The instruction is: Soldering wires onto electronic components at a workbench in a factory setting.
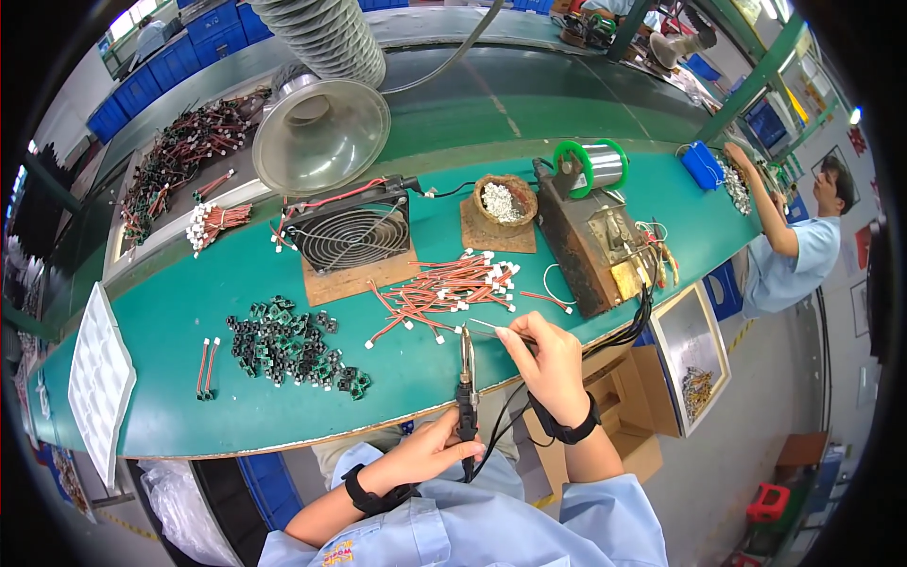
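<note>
My left hand (430, 454), at the table's front edge, grips the black handle of a soldering iron (466, 378), its metal end pointing up and away over the green tabletop. My right hand (550, 364) is closed in a pinch on a thin, pale, wire-like piece (484, 324), which reaches left toward the iron's tip. Whether the two touch I cannot tell. Just beyond both hands lies a loose pile of red wires with white connectors (453, 288). To the left sits a heap of small black and green parts (288, 345).
A fan (350, 236), a bowl of white bits (501, 200) and a metal box (590, 246) with a wire spool (600, 168) stand behind. A funnel hood (321, 137) hangs back left. A white tray (99, 383) lies far left. Another person (798, 246) works at right.
</note>
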Demonstrator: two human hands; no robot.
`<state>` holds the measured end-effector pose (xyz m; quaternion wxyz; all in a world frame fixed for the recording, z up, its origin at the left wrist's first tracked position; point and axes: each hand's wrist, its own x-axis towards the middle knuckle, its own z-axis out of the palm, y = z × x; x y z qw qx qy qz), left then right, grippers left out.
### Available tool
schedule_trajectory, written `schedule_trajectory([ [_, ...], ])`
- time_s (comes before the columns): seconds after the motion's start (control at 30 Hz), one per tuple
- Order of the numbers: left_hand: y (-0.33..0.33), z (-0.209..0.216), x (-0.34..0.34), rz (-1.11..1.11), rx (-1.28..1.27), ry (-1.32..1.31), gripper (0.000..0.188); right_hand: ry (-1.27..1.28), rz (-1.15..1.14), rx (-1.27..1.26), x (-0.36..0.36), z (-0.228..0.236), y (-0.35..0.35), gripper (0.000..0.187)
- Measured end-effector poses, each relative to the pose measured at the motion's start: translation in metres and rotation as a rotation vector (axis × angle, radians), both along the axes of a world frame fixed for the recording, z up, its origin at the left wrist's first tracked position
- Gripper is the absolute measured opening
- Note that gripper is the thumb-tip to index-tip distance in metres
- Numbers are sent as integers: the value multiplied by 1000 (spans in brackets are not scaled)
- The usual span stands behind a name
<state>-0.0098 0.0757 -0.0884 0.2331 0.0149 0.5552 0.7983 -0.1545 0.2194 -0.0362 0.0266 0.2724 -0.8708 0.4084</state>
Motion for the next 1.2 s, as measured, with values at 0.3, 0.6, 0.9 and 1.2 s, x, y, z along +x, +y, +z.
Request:
schedule_trajectory([
  [0.3, -1, -3, 3, -2, 17, -3, 25, 406, -211, 116, -16, -13, 0, 15],
  [0.6, 1, -2, 3, 8, -238, 7, 29, 288, -66, 99, 1, 9, 8, 16],
  [0.9, 0, -1, 5, 6, -336, -41, 30, 350, 0, 153, -1, 20, 5, 18],
  [1.2, 1, -6, 6, -11, -376, -36, 29, 399, -33, 164, -7, 16, 9, 19],
])
